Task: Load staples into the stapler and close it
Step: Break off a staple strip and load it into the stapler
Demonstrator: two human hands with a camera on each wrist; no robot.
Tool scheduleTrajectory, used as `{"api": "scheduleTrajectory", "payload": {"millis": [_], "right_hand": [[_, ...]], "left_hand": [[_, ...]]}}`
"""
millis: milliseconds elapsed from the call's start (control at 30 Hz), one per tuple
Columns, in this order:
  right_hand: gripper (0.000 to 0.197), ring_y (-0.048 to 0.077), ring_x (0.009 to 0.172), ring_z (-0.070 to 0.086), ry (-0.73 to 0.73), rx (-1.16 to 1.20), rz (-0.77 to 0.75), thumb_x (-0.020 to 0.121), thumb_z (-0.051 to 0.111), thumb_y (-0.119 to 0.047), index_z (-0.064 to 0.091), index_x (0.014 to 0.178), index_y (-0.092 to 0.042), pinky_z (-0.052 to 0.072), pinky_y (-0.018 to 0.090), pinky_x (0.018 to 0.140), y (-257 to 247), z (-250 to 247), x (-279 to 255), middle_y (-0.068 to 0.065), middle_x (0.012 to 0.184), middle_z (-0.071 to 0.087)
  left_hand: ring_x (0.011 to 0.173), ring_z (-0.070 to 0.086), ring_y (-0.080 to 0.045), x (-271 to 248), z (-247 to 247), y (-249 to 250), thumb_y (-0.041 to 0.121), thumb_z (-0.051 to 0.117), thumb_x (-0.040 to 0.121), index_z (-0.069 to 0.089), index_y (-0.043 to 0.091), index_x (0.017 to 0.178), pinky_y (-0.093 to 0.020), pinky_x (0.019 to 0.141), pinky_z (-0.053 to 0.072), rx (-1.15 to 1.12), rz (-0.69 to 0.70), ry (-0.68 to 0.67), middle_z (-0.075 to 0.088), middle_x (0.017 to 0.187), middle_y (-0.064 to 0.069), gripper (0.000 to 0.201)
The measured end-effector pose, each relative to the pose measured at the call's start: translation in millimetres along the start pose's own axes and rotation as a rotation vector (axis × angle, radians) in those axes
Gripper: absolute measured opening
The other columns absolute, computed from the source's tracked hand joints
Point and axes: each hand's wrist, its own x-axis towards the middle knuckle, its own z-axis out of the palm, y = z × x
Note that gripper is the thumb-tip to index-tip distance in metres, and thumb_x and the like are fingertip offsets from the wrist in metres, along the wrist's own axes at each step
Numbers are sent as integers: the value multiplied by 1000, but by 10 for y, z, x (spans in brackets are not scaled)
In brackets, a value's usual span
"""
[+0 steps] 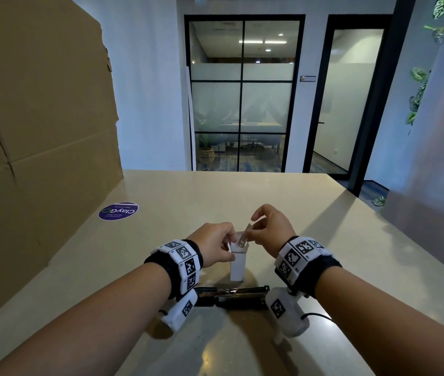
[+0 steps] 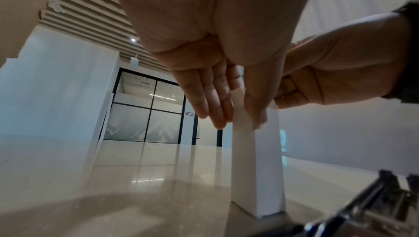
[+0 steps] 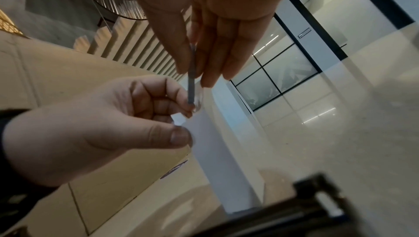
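Observation:
A small white staple box (image 1: pixel 237 264) stands upright on the table; it also shows as the box (image 2: pixel 256 165) and the box (image 3: pixel 217 151). My left hand (image 1: pixel 216 246) holds its top between thumb and fingers. My right hand (image 1: pixel 265 227) pinches a grey strip of staples (image 1: pixel 250 228) just above the box mouth; the strip (image 3: pixel 191 81) runs down between thumb and fingers. The black stapler (image 1: pixel 233 294) lies opened flat on the table near me, its metal channel showing, partly hidden by my wrists.
A big cardboard sheet (image 1: pixel 39 131) stands along the left side of the beige table (image 1: pixel 324 240). A round purple sticker (image 1: pixel 118 211) lies on the table at the left. Glass office walls are behind the far edge.

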Motion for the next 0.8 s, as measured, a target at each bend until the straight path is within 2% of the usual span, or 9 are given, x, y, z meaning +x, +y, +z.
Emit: {"api": "scheduleTrajectory", "payload": {"millis": [133, 200, 267, 333, 433, 533, 600, 700, 800], "right_hand": [[19, 34, 77, 69, 42, 160, 40, 86, 50, 2, 52, 88, -17, 58, 46, 79, -24, 4, -5, 7, 73, 58], [26, 35, 68, 66, 32, 277, 150, 88, 35, 5, 50, 79, -14, 57, 47, 75, -45, -20, -1, 12, 64, 53], [26, 27, 54, 56, 9, 306, 267, 88, 31, 2, 46, 73, -13, 56, 39, 62, -62, -69, -3, 13, 60, 46], [27, 20, 50, 44, -32, 221, 317, 89, 35, -1, 45, 68, -15, 46, 27, 50, -47, -106, 2, 8, 62, 41], [27, 15, 48, 36, -126, -10, 262, 88, 44, -4, 47, 65, -17, 29, 22, 45, 38, -81, 20, 2, 61, 42], [20, 12, 46, 42, -188, -188, 174, 80, 58, -6, 53, 67, -20, 31, 21, 43, 106, -21, 2, -2, 60, 50], [26, 9, 45, 44, -209, -207, 124, 76, 67, -6, 54, 62, -24, 34, 20, 44, 126, 0, -10, -3, 60, 53], [28, -1, 36, 47, -242, -195, 54, 76, 70, -6, 57, 59, -25, 31, 9, 34, 122, 10, -27, -1, 71, 61], [26, -1, 50, 49, -229, -227, -11, 76, 72, -15, 60, 60, -31, 35, 13, 43, 118, 23, -29, -2, 87, 68]], "left_hand": [[80, 62, -18, 0, -5, -7, 22, 76, 76, 58, 19, 98, -30, 73, 52, 3, 0, -9, 66, 94, -2, 29], [81, 61, -18, -5, -4, -9, 22, 76, 77, 57, 18, 98, -29, 74, 52, -1, 1, -10, 63, 92, 0, 28], [79, 57, -14, -11, 4, -18, 23, 75, 78, 57, 18, 100, -25, 72, 49, -8, 6, -6, 60, 90, 4, 29], [78, 56, -11, -15, 5, -34, 24, 74, 79, 56, 19, 101, -21, 71, 46, -4, 20, -10, 59, 90, 6, 29], [84, 61, -13, -25, -1, -64, 25, 72, 80, 53, 25, 98, -27, 78, 52, -19, 34, -24, 63, 94, 3, 26], [89, 64, -15, -43, -11, -90, 26, 72, 81, 48, 26, 93, -31, 83, 55, -26, 27, -2, 63, 93, 5, 27], [88, 64, -14, -46, -14, -100, 28, 73, 80, 47, 24, 90, -29, 80, 55, -17, 17, 12, 62, 89, 7, 28], [79, 60, -13, -45, -6, -82, 28, 73, 80, 50, 22, 86, -24, 72, 50, 1, 14, 17, 58, 81, 10, 25], [75, 56, -9, -36, 6, -65, 28, 74, 79, 53, 22, 85, -20, 68, 46, 10, 22, 26, 57, 79, 11, 23]]}}
